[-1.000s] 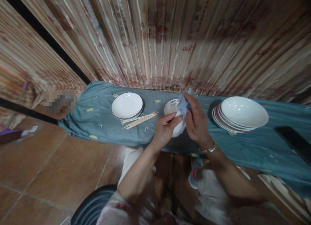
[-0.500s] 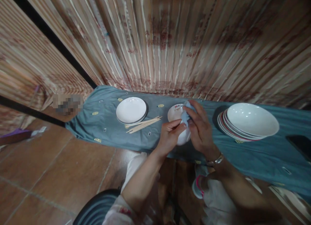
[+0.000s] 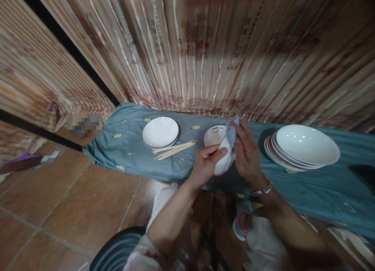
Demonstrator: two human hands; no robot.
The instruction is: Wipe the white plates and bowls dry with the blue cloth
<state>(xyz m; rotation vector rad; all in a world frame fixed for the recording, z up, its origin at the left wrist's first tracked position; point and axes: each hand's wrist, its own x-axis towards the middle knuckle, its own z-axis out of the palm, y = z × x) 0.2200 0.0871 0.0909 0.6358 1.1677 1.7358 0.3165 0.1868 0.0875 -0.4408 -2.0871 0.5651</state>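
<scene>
My left hand (image 3: 206, 161) is closed on the near left rim of a white bowl (image 3: 223, 161), which is tilted above the table. My right hand (image 3: 247, 148) is closed on a light blue cloth (image 3: 231, 132), pressing it against the bowl's far right rim. Part of the bowl is hidden behind my fingers and the cloth. Just behind it, another white bowl (image 3: 213, 135) with a small floral pattern inside stands on the cloth-covered table.
Stacked white plates (image 3: 160, 132) stand left on the teal tablecloth (image 3: 134, 146), beside several wooden chopsticks (image 3: 175, 150). A leaning stack of large white bowls (image 3: 307, 144) is at right, with a dark flat object (image 3: 361, 177) farther right. Behind hangs a patterned curtain (image 3: 199, 56).
My right hand has moved slightly to the right with the cloth, around the bowl's rim. More of the held bowl's side shows now. The view has shifted a little.
</scene>
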